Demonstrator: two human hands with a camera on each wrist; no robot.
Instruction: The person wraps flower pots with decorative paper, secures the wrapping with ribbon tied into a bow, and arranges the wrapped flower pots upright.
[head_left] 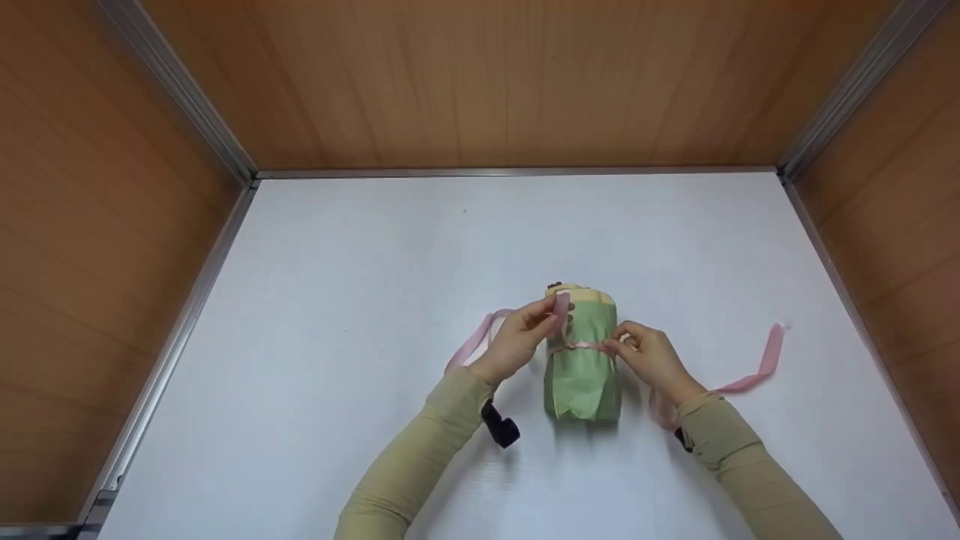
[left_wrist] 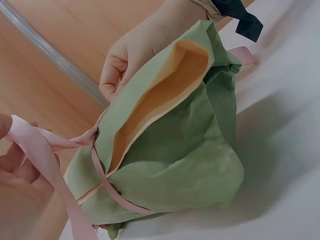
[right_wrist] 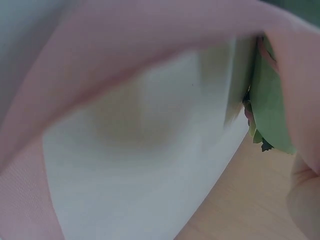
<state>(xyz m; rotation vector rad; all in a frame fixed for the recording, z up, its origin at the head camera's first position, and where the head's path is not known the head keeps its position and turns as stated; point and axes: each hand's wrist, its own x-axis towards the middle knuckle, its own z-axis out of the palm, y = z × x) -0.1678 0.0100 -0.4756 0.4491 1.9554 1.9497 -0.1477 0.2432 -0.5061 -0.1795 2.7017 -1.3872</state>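
A bouquet wrapped in green and cream paper (head_left: 583, 382) lies on the table, with a pink ribbon (head_left: 583, 346) cinched round its middle. My left hand (head_left: 517, 337) pinches one length of the ribbon above the wrap's upper left side. At the right edge of the wrap, my right hand (head_left: 652, 360) pinches the ribbon close to the band. In the left wrist view the left hand (left_wrist: 25, 185) holds the pink strip (left_wrist: 45, 155) taut from the knot, and a paper fold gapes. Blurred ribbon (right_wrist: 125, 55) crosses the right wrist view; bits of flower and leaf (right_wrist: 255, 125) poke out beyond the paper.
One loose ribbon tail (head_left: 766, 360) trails right across the white table (head_left: 360, 300); another loop (head_left: 471, 345) hangs behind the left wrist. A black strap (head_left: 501, 426) dangles from the left sleeve. Wooden panels (head_left: 480, 82) with metal edges surround the table on three sides.
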